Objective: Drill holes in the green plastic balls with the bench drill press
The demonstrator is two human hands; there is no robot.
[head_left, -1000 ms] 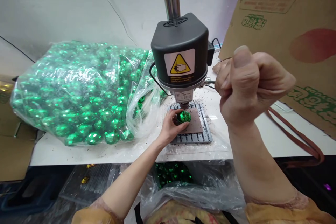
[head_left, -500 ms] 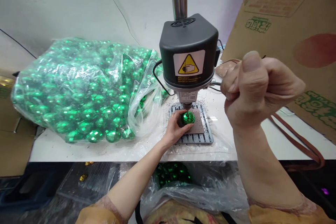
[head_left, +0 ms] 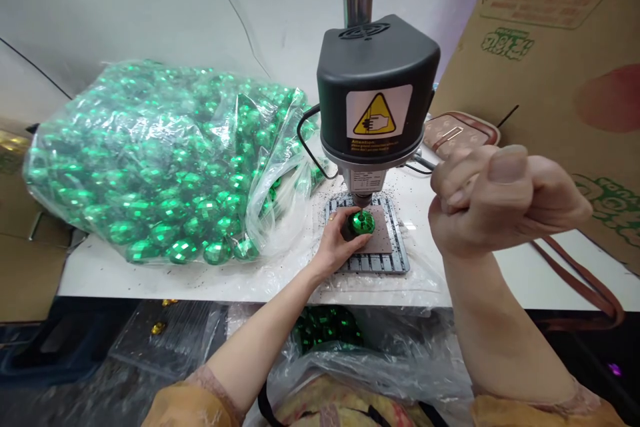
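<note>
Under the black drill press, my left hand grips a shiny green faceted ball between thumb and fingers. The ball rests on a brown pad on the grey slotted base plate. Right above the ball is the drill chuck; its thin bit reaches down to the ball's top, though I cannot tell how deep. My right hand is closed in a fist around the press's feed lever, whose grip end the fingers hide.
A big clear bag of green faceted balls fills the table's left. More green balls lie in plastic below the table edge. At right are a strapped purse and a cardboard box. Dark shavings surround the base.
My right hand has come down with the lever, and more of the purse shows behind it. The left hand stays on the ball. The view has shifted slightly.
</note>
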